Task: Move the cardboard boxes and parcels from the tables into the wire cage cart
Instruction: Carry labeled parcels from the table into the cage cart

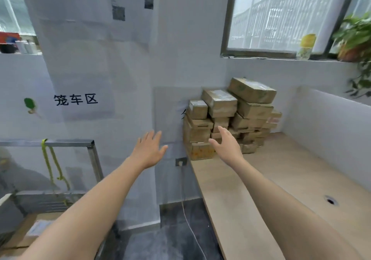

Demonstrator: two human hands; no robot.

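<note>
Head view. Stack of cardboard boxes at the far left corner of the table, piled several layers high against the wall, with its left face flush with the table's left edge. The layers are uneven, and the top box sits tilted on the right of the pile. Both arms are extended toward the stack. The left hand is spread and empty, out past the table's left edge in front of the wall. The right hand is likewise spread and empty, in front of the lower boxes; whether it touches them cannot be told. The hands are apart and hold nothing.

The wire cage cart stands at lower left, well apart from the stack, with a green strap hanging from its top rail and what looks like a parcel on its floor.

Judged risks: drawing out a lower box would probably unseat the tilted ones above. Anything that slides left would go over the table edge toward the wall socket and its cable. A wide two-handed grasp on several loose boxes could also shed one on the way to the cart.
</note>
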